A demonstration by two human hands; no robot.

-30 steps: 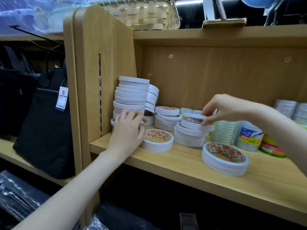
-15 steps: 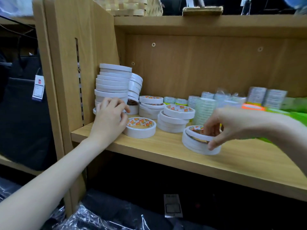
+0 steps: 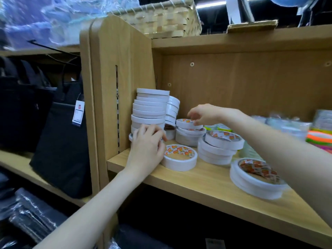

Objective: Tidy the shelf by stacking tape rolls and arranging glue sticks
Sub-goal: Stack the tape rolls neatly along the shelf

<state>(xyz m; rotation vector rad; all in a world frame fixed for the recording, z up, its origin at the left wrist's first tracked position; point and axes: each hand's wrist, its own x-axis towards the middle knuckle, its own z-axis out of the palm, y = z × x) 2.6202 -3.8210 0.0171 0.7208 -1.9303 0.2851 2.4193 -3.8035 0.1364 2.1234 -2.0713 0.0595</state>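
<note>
Right hand point(image 3: 206, 116) moved from the shelf's point(image 3: 206, 184) front-edge roll point(image 3: 256, 178) to the back stack point(image 3: 190, 131), fingers pinching its top roll. Left hand point(image 3: 147, 148) still clenched at tall stack's point(image 3: 150, 108) base, hiding it.

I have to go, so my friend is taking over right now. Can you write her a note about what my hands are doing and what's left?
Left hand: steadying the foot of the tall tape stack in the shelf's left corner.
Right hand: fingers on the top roll of the short pile behind; whether it grips is unclear.
Tape: one single roll lies flat in front, a leaning pile is mid-shelf, a low pile sits at the front edge.
Done: the tall stack.
Left: stack the loose rolls and piles. Glue sticks: none clearly seen yet.
</note>
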